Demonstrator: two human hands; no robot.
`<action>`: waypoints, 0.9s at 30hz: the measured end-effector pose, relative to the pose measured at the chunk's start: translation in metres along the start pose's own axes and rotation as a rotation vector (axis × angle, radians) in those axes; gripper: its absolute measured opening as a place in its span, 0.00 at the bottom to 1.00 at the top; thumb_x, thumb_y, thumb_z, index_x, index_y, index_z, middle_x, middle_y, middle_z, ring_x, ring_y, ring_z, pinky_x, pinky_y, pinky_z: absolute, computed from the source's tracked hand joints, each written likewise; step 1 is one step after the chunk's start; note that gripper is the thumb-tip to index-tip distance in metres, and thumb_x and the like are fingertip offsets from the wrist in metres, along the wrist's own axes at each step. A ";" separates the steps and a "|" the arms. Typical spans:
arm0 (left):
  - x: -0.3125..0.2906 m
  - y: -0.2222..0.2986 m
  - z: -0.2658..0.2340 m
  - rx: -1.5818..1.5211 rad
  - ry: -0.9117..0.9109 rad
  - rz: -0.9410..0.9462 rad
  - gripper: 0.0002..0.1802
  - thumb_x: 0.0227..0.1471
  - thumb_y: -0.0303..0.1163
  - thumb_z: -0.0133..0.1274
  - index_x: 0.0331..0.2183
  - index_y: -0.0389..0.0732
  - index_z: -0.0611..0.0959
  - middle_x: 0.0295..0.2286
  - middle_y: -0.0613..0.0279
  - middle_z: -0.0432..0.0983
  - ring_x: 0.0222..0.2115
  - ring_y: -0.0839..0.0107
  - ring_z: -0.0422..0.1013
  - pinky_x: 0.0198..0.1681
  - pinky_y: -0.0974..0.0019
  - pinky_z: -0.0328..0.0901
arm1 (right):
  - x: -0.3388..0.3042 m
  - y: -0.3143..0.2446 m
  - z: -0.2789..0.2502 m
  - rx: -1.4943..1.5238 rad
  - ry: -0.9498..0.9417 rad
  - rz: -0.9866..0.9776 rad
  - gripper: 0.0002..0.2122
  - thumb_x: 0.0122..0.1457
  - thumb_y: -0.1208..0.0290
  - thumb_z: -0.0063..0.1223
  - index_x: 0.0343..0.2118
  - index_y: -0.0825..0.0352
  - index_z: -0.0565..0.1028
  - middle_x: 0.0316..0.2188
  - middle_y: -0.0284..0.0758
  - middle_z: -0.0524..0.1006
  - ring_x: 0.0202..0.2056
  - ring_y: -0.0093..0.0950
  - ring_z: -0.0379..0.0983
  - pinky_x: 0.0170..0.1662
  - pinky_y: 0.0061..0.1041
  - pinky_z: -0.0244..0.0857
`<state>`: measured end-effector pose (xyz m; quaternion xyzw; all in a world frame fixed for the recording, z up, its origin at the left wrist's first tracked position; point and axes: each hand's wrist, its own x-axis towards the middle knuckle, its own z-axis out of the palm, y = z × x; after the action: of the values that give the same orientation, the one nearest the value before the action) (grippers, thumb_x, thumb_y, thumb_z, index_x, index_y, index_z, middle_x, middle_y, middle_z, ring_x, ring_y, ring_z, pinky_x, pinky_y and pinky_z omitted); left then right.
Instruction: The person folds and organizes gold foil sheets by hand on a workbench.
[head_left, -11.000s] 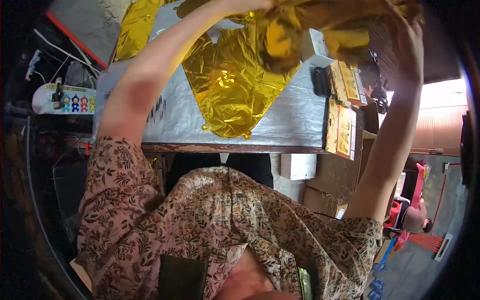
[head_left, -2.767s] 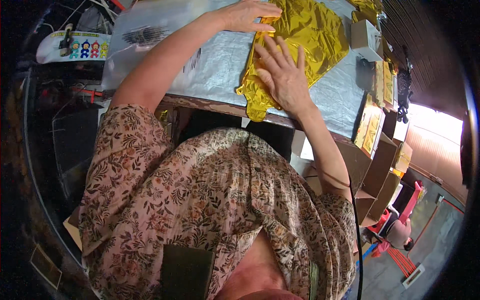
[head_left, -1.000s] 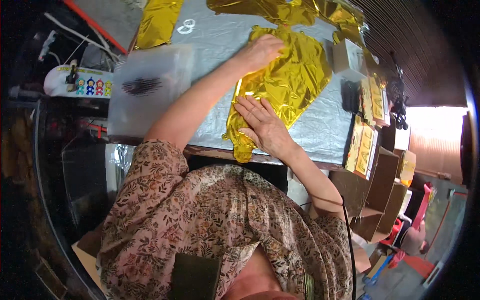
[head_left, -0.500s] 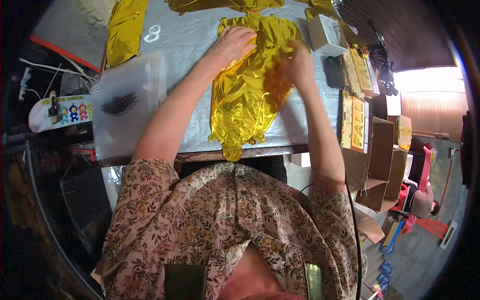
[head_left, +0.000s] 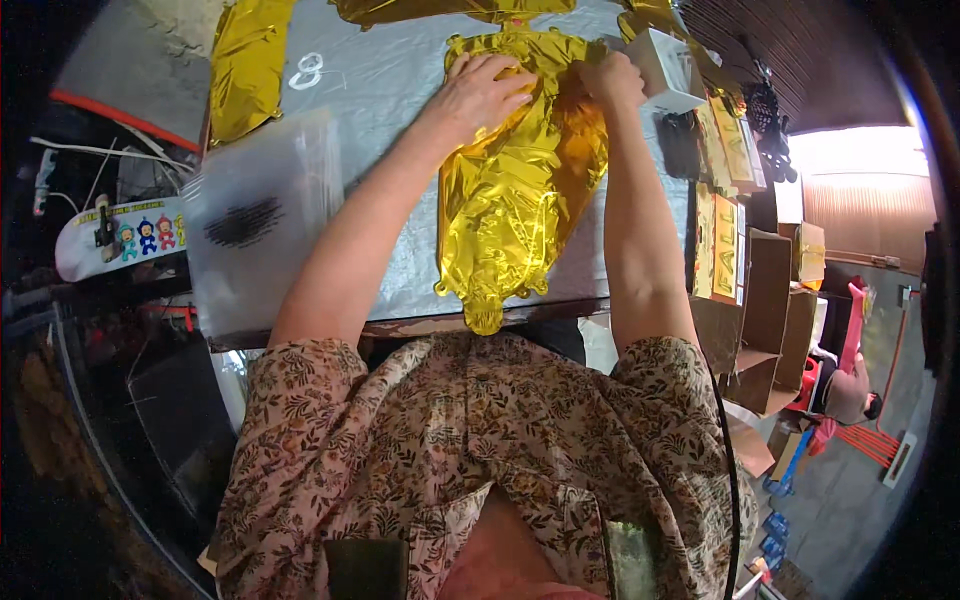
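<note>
A flat, creased gold foil balloon (head_left: 510,210) lies lengthwise on the silver-grey covered table, its narrow tab hanging over the near edge. My left hand (head_left: 482,98) rests on its upper left part, palm down with the fingers spread. At the balloon's upper right edge, my right hand (head_left: 613,82) has its fingers bent and closed on the foil; the fingertips are partly hidden. Just right of that hand stands a small white open box (head_left: 668,75).
A stack of clear plastic bags (head_left: 265,270) with black marks lies on the table's left. More gold foil (head_left: 248,65) is at the far left and far edge. Cardboard boxes (head_left: 765,300) stand to the right, with another person (head_left: 848,390) beyond. A skateboard deck (head_left: 90,245) is at left.
My right hand has moved up and outward to the foil's right edge. My left hand stays on the balloon, and the whole view has shifted slightly.
</note>
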<state>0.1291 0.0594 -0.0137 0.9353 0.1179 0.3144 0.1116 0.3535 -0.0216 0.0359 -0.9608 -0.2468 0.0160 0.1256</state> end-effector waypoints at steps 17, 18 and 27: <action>0.005 0.008 -0.012 0.017 -0.192 -0.148 0.21 0.62 0.49 0.49 0.52 0.54 0.84 0.51 0.56 0.73 0.56 0.55 0.64 0.64 0.50 0.52 | -0.041 -0.020 -0.049 1.674 -0.537 -0.360 0.14 0.65 0.74 0.49 0.49 0.78 0.75 0.39 0.45 0.84 0.45 0.33 0.82 0.50 0.31 0.75; 0.007 0.009 -0.011 0.014 -0.189 -0.144 0.21 0.62 0.49 0.49 0.52 0.54 0.84 0.51 0.56 0.73 0.56 0.55 0.64 0.64 0.50 0.52 | -0.035 -0.004 -0.038 1.672 -0.531 -0.362 0.14 0.65 0.74 0.49 0.49 0.78 0.75 0.39 0.45 0.84 0.45 0.33 0.82 0.50 0.31 0.75; 0.004 0.007 -0.007 0.013 -0.128 -0.106 0.22 0.63 0.49 0.50 0.53 0.52 0.83 0.49 0.54 0.72 0.54 0.51 0.64 0.62 0.49 0.54 | -0.069 0.034 0.018 0.297 0.264 -0.836 0.17 0.57 0.78 0.53 0.46 0.52 0.84 0.45 0.31 0.77 0.48 0.39 0.70 0.50 0.42 0.62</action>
<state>0.1294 0.0551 -0.0041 0.9466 0.1620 0.2469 0.1293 0.3072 -0.0798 0.0079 -0.7442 -0.5899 -0.1234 0.2880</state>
